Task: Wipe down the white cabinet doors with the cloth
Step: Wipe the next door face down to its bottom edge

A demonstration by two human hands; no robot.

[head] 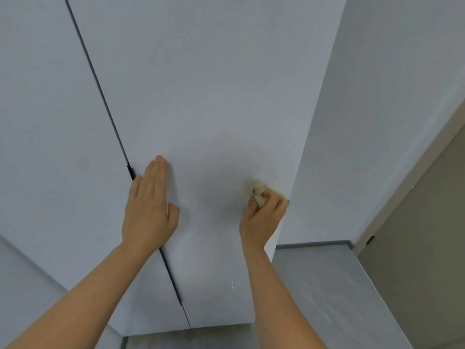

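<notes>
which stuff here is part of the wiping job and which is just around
Part of the job:
cloth, gripped by the right hand
right cabinet door, with the left hand flat on it
left cabinet door

Just around:
side wall
floor
doorway

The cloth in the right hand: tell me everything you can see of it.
The small pale cream cloth looks soft and is bunched into a wad. The right hand grips it with curled fingers and presses it against the white cabinet door, near that door's right edge. Most of it is hidden by the fingers; blur hides its texture.
</notes>
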